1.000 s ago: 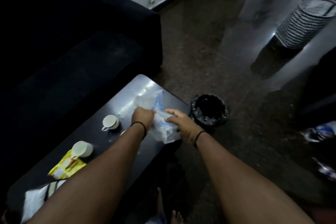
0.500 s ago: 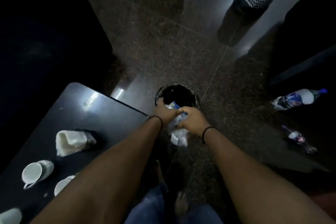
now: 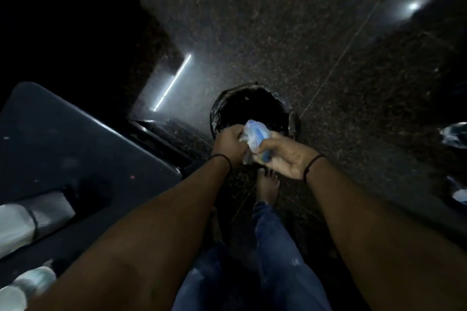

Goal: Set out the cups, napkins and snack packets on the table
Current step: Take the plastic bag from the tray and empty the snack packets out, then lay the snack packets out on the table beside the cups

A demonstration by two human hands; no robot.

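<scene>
Both hands hold a crumpled clear plastic wrapper (image 3: 254, 135) with blue print, just above the near rim of a black-lined bin (image 3: 252, 108) on the floor. My left hand (image 3: 228, 142) grips its left side and my right hand (image 3: 283, 156) grips its right side. The dark table (image 3: 75, 144) lies at the left. On it a white stack of napkins (image 3: 27, 222) sits at the left edge, and a white cup (image 3: 22, 290) shows blurred at the bottom left corner.
A black sofa (image 3: 63, 20) fills the upper left. My bare foot (image 3: 267, 185) and jeans-clad legs stand right below the bin. Plastic bottles (image 3: 454, 134) lie on the dark speckled floor at the right edge.
The wrapper was lifted off the table and carried right to the bin, and both hands have crumpled it smaller. My view has swung right and down, so the cups have slid out of sight.
</scene>
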